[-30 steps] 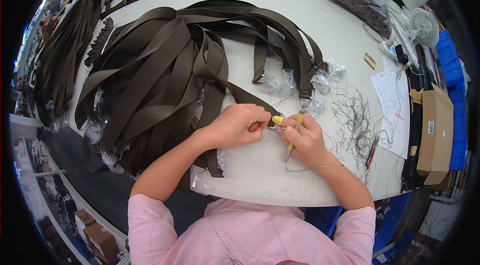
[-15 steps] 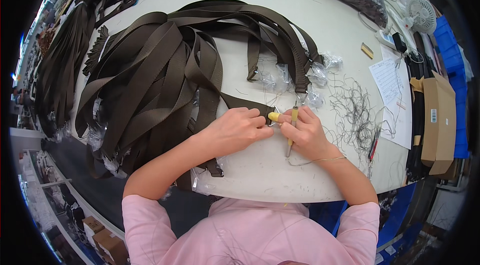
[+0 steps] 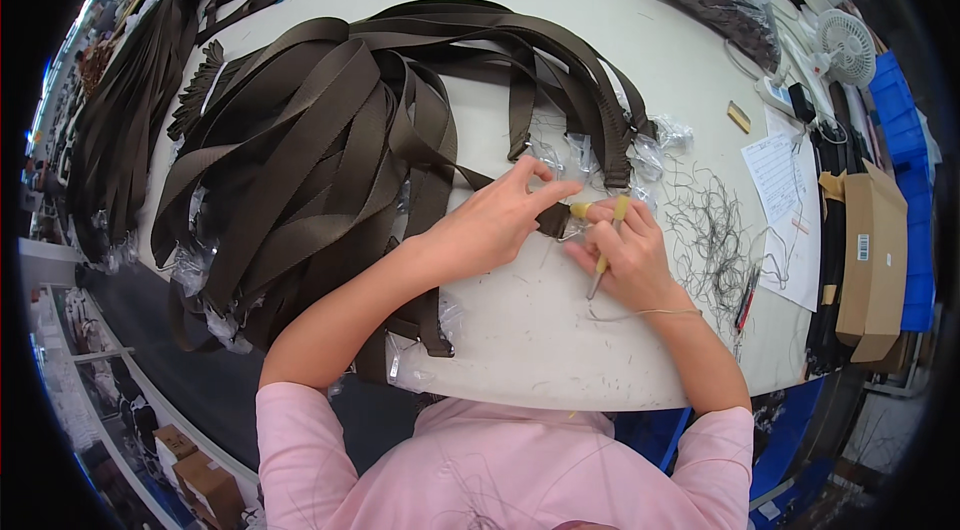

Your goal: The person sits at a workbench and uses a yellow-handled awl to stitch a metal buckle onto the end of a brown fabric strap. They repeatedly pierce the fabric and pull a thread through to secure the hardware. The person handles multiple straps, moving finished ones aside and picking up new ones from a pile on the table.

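Note:
My left hand (image 3: 492,222) is just above a dark brown strap end (image 3: 553,221), thumb and index finger spread apart; its other fingers are partly hidden. Metal hardware (image 3: 571,236) shows at the end of that strap. My right hand (image 3: 632,255) grips a slim pen-like tool with a yellow handle (image 3: 613,230) and a thin metal shaft pointing down toward me. A yellow cover (image 3: 581,211) sits on one right fingertip, beside the strap end. Around my right wrist runs a thin cord (image 3: 668,311), its loose length trailing onto the table.
A large heap of brown straps (image 3: 310,130) lies to the left, many ends wrapped in clear plastic. Loose dark threads (image 3: 715,230) are scattered on the right, near red-handled snips (image 3: 747,298) and papers (image 3: 775,180). Beyond stand a cardboard box (image 3: 870,265) and a small fan (image 3: 846,42).
My left hand has lifted off the strap end, its thumb and index finger parting. My right hand has shifted slightly right, still holding the tool, its yellow-covered fingertip drawn back.

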`<state>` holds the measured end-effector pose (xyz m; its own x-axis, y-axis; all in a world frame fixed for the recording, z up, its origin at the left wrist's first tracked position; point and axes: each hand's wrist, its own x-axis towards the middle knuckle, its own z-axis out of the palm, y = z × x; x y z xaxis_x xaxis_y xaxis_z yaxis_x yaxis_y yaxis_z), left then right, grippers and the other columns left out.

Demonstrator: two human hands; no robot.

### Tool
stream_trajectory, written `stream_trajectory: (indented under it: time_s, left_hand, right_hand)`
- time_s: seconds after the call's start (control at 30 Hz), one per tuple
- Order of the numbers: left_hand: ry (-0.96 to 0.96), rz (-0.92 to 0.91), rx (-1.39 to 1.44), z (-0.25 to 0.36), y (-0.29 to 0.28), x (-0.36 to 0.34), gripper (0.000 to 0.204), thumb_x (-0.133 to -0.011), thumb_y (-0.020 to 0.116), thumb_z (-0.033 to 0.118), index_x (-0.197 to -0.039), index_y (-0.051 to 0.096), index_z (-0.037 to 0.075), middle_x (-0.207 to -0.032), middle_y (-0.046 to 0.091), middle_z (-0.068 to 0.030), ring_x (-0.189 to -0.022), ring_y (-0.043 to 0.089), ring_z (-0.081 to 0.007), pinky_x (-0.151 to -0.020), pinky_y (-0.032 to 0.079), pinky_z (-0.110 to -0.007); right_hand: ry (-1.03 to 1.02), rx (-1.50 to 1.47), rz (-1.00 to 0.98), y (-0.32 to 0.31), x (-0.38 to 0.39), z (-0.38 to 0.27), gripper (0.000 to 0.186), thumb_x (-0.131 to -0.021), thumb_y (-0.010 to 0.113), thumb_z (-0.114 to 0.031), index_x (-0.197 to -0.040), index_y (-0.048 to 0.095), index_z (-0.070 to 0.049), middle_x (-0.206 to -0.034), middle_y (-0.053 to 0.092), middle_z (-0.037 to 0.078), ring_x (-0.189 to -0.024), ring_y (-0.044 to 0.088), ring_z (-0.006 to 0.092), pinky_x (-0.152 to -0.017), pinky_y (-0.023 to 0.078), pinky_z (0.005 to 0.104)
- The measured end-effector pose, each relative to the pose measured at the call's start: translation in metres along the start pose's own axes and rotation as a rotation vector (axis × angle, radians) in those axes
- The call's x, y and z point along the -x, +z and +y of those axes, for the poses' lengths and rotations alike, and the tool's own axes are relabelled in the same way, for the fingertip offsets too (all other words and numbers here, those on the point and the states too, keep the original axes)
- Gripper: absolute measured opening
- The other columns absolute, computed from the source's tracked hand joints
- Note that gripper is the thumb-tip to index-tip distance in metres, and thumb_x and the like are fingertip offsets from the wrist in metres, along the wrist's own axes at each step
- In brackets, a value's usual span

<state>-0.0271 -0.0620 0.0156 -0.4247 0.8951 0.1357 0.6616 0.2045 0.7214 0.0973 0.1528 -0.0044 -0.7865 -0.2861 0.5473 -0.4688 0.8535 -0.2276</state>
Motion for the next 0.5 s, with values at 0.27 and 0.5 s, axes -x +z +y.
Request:
stream_trajectory:
  time_s: [0.27, 0.5]
  left_hand:
    - [-0.002, 0.118, -0.11, -0.013, 0.013, -0.002, 0.016, -0.092, 0.067, -0.002, -0.108, 0.063, 0.001, -0.107, 0.06, -0.0134, -0.089, 0.068, -0.0359, -0.078, 0.056, -0.044]
    - [0.015, 0.196, 0.021, -0.009, 0.012, 0.004, 0.008, -0.093, 0.069, 0.0, -0.101, 0.067, 0.001, -0.094, 0.066, -0.0123, -0.082, 0.068, -0.0335, -0.073, 0.056, -0.041]
  right_hand:
    - [0.32, -0.56, 0.273, -0.024, -0.022, -0.004, 0.056, -0.114, 0.033, -0.047, -0.105, 0.065, -0.002, -0.101, 0.066, 0.013, -0.085, 0.059, 0.0201, -0.075, 0.05, 0.0336]
    - [0.756, -0.833, 0.114, 0.005, -0.015, -0.01, 0.057, -0.114, 0.04, -0.027, -0.069, 0.064, -0.001, -0.069, 0.064, 0.004, -0.056, 0.047, 0.0091, -0.055, 0.041, 0.0272]
